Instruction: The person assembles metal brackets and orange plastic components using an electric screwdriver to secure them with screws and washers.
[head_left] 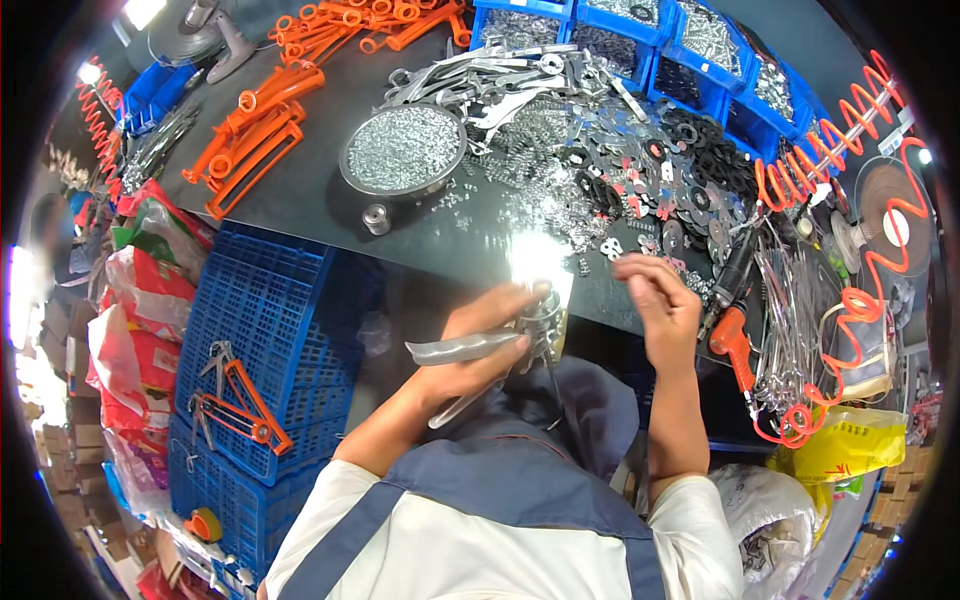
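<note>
My left hand (470,355) is closed around a metal handle assembly (460,349) with a pale grey lever, held over my lap at the table's front edge. At its right end, by my fingertips, is a round metal mechanism (541,318), and a thin rod hangs below it. Glare hides some of its detail. My right hand (662,300) is raised beside the small-parts pile, its fingers loosely bent and apart from the thumb. Nothing shows between them. Nearest to its fingertips lies a small white plate with holes (611,248).
A round dish of tiny metal pieces (403,150), orange frames (255,130) and grey levers (510,85) lie on the table. Blue bins (620,45) stand behind. An orange-handled power driver (733,345) and coiled red hose (830,150) are right; blue crates (255,290) stand left.
</note>
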